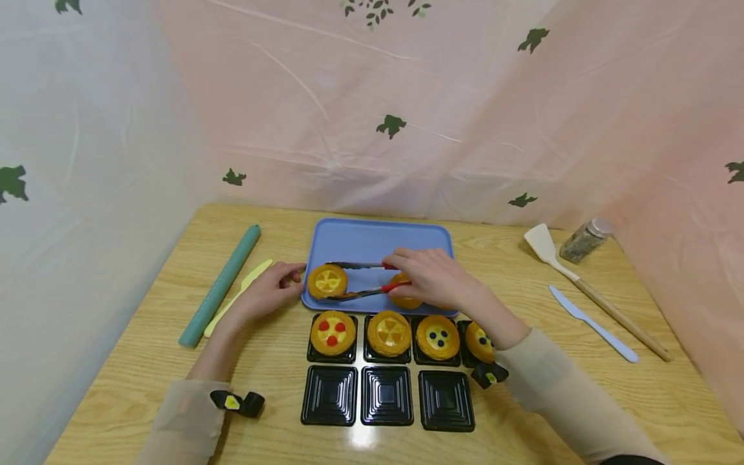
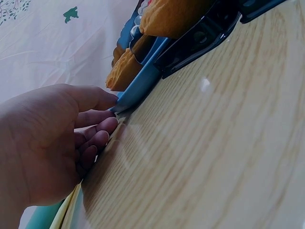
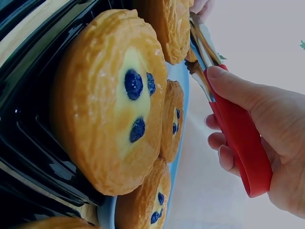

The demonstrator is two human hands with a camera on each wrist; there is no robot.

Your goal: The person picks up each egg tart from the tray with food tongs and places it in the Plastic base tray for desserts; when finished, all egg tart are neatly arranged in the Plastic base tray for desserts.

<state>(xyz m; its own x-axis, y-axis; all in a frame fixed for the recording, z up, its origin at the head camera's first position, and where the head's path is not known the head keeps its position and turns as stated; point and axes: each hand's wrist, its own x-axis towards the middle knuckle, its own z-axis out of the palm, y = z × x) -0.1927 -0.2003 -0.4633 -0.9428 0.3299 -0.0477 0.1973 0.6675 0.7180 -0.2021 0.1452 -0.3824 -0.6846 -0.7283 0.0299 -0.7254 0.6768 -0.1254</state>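
Note:
My right hand [image 1: 433,276] grips tongs [image 3: 240,138] by their red handles. The tongs' two metal arms lie on either side of a tart with yellow fruit wedges [image 1: 327,281], at the left end of the blue tray [image 1: 378,236]. Under my right hand, another tart [image 1: 405,296] is partly hidden; in the right wrist view, tarts with dark berries [image 3: 174,121] sit on the tray. My left hand [image 1: 272,289] is at the tray's left rim, its thumb and index finger [image 2: 97,98] touching it and the other fingers loosely bent.
Along the tray's front, black square holders carry a red-topped tart [image 1: 333,333], a wedge-topped tart [image 1: 389,334] and two berry tarts [image 1: 438,338]. Three bare holders [image 1: 387,396] stand nearer. A teal rolling pin [image 1: 221,284] and yellow knife [image 1: 238,297] lie left; a spatula [image 1: 599,294], blue knife [image 1: 593,323] and jar [image 1: 584,241] right.

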